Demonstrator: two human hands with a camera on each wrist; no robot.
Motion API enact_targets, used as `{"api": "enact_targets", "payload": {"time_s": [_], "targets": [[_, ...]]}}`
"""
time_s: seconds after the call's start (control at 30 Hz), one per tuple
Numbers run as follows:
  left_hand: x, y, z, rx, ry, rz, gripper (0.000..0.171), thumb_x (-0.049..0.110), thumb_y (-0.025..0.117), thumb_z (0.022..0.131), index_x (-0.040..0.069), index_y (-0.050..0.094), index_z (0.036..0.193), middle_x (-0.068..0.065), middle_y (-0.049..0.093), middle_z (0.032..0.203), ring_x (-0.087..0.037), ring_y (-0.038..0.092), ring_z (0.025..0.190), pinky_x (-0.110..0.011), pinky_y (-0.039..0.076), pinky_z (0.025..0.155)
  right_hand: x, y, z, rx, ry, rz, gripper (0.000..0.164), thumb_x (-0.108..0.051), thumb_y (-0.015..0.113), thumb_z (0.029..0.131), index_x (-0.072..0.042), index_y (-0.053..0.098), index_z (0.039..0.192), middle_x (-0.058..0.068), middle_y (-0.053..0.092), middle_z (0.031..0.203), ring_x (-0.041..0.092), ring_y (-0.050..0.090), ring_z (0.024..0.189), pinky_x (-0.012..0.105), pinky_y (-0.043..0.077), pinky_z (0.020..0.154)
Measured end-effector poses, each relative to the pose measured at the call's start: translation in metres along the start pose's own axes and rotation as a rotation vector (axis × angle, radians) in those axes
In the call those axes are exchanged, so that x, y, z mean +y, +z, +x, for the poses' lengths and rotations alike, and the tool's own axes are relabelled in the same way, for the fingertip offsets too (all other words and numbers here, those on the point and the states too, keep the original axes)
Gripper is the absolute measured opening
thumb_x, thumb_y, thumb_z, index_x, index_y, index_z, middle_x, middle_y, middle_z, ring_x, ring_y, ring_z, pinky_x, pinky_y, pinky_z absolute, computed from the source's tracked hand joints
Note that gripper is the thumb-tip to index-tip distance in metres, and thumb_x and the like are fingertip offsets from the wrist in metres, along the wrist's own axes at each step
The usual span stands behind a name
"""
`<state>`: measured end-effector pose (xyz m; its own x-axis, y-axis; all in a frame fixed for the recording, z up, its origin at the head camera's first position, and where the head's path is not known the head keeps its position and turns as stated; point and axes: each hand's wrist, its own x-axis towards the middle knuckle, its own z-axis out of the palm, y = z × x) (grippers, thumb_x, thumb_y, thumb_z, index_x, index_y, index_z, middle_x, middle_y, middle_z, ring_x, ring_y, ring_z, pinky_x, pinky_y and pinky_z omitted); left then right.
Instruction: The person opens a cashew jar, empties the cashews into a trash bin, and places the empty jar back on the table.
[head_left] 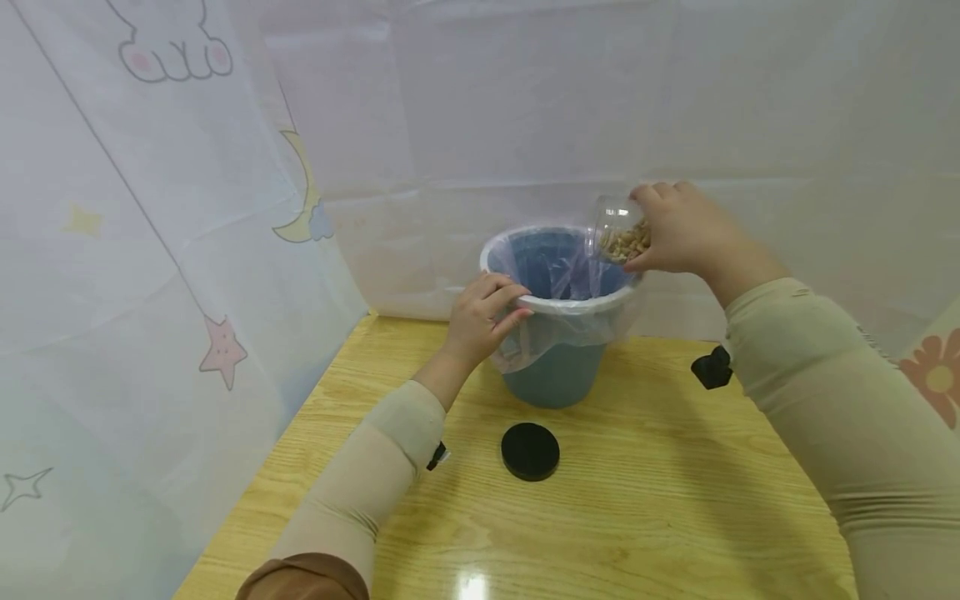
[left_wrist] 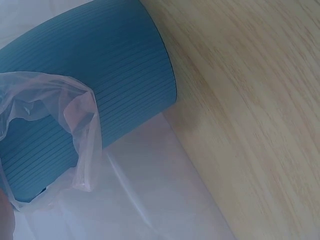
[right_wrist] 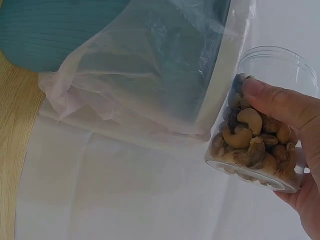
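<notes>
A blue trash can (head_left: 555, 375) with a pale rim and a clear plastic liner (left_wrist: 87, 120) folded over it stands on the table. My left hand (head_left: 477, 318) grips its near-left rim, fingers over the top and thumb on the outside. In my right hand (head_left: 686, 229) is a clear jar (head_left: 617, 215), tilted with its mouth toward the can, at the right side of the rim. Cashews (right_wrist: 250, 122) fill the lower part of the jar in the right wrist view, where the thumb presses along its side. A round black lid (head_left: 530, 451) lies on the table in front of the can.
The wooden table (head_left: 600, 533) ends at a pale hanging sheet (head_left: 480, 108) close behind the can. Another sheet with printed drawings (head_left: 222, 352) borders the left. A small black object (head_left: 711, 367) shows beside the right sleeve.
</notes>
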<state>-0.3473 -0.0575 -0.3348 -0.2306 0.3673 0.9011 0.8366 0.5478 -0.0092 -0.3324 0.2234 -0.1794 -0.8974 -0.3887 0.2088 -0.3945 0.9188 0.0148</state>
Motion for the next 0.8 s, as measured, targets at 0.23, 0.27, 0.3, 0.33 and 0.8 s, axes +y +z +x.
{"api": "enact_targets", "payload": {"time_s": [0.23, 0.27, 0.3, 0.33, 0.8], "targets": [[0.0012, -0.0012, 0.0009, -0.010, -0.011, 0.007, 0.030, 0.030, 0.074, 0.072, 0.017, 0.067, 0.098, 0.002, 0.058, 0.093, -0.014, 0.054, 0.087, -0.029, 0.041, 0.086, -0.0014, 0.0013, 0.0003, 0.011, -0.037, -0.082, 0.103, -0.047, 0.076, 0.069, -0.002, 0.020, 0.143, 0.031, 0.031, 0.135, 0.051, 0.024, 0.122, 0.063, 0.024, 0.097], [0.0014, -0.0013, 0.0011, -0.010, -0.012, 0.008, 0.030, 0.030, 0.074, 0.072, 0.017, 0.067, 0.098, 0.002, 0.058, 0.093, -0.014, 0.054, 0.087, -0.029, 0.041, 0.086, -0.0016, 0.0014, 0.0003, 0.013, -0.042, -0.093, 0.103, -0.046, 0.076, 0.069, -0.002, 0.020, 0.143, 0.031, 0.031, 0.135, 0.051, 0.024, 0.122, 0.063, 0.024, 0.096], [0.0015, -0.0013, 0.0011, -0.011, -0.013, 0.009, 0.030, 0.031, 0.074, 0.072, 0.018, 0.067, 0.098, 0.002, 0.058, 0.093, -0.014, 0.054, 0.087, -0.029, 0.041, 0.087, -0.0018, 0.0016, 0.0002, 0.016, -0.050, -0.104, 0.101, -0.044, 0.076, 0.069, -0.001, 0.021, 0.142, 0.031, 0.032, 0.134, 0.051, 0.025, 0.121, 0.062, 0.024, 0.097], [0.0016, -0.0013, 0.0011, -0.012, -0.014, 0.010, 0.030, 0.031, 0.074, 0.072, 0.018, 0.067, 0.099, 0.002, 0.058, 0.093, -0.014, 0.054, 0.087, -0.029, 0.040, 0.087, -0.0021, 0.0016, 0.0002, 0.018, -0.057, -0.114, 0.101, -0.043, 0.076, 0.070, -0.001, 0.021, 0.142, 0.031, 0.032, 0.133, 0.051, 0.025, 0.121, 0.062, 0.025, 0.097], [-0.0003, 0.0004, 0.0016, 0.000, -0.001, -0.002, 0.030, 0.030, 0.074, 0.072, 0.018, 0.067, 0.098, 0.002, 0.058, 0.093, -0.013, 0.053, 0.086, -0.027, 0.041, 0.083, -0.0063, 0.0032, -0.0008, 0.072, -0.145, -0.203, 0.087, -0.030, 0.079, 0.069, 0.005, 0.031, 0.133, 0.030, 0.040, 0.121, 0.050, 0.037, 0.110, 0.059, 0.032, 0.093]]}}
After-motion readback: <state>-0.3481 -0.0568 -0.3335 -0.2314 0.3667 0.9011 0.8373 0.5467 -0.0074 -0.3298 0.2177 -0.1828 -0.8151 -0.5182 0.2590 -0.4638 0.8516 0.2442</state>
